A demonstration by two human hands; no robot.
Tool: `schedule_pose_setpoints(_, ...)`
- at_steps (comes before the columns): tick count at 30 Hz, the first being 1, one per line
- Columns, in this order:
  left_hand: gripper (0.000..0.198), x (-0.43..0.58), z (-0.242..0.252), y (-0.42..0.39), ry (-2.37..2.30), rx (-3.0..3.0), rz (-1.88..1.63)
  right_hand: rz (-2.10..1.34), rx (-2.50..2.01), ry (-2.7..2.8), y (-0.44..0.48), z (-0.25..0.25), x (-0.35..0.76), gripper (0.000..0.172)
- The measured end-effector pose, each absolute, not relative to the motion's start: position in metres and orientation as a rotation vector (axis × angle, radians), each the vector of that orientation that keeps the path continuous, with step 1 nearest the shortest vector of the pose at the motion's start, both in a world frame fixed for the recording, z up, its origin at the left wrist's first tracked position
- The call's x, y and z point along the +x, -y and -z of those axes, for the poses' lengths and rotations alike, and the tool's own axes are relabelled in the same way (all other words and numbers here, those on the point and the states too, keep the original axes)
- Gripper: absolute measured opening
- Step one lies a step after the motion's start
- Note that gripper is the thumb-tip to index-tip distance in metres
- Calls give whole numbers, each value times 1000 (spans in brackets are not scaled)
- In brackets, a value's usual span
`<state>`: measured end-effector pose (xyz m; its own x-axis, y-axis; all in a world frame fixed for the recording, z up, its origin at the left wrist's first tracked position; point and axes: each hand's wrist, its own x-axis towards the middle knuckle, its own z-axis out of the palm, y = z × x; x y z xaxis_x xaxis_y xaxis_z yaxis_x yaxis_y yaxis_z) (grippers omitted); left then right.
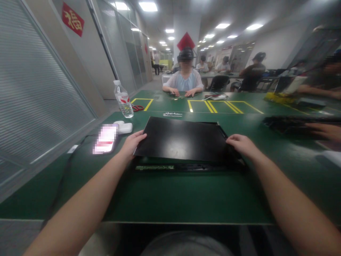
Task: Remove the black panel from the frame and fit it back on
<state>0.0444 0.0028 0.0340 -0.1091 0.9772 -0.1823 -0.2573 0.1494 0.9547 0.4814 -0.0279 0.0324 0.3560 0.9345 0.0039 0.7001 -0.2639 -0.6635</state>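
A thin, glossy black panel (178, 138), which looks like a display sheet, lies tilted over a black frame (207, 167) on the green table. Along the frame's near side a green circuit strip (154, 167) shows. My left hand (132, 143) grips the panel's left edge, thumb on top, and that side sits raised off the frame. At the right edge my right hand (241, 144) is closed in a pinch on the panel's rim, close against the frame's side. The panel covers most of the frame's inside.
Left of the frame are a lit phone (106, 138), a white case (124, 127) and a water bottle (124, 99). Red-handled scissors (137, 108) lie behind the bottle. Small white pieces (172, 114) lie beyond the panel. A co-worker (183, 78) sits opposite; another person's hand (325, 131) is at right.
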Motion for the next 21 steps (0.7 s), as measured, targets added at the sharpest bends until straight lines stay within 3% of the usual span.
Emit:
schedule_pose_setpoints(14,26,48,-36,0,-1192,866,-1265,-358,-2112,1483,25,-29,487,8)
schedule_pose_setpoints(21,32,46,-33,-2,-1188,868,-1241,-322,-2119,1469,24,-25,493,10)
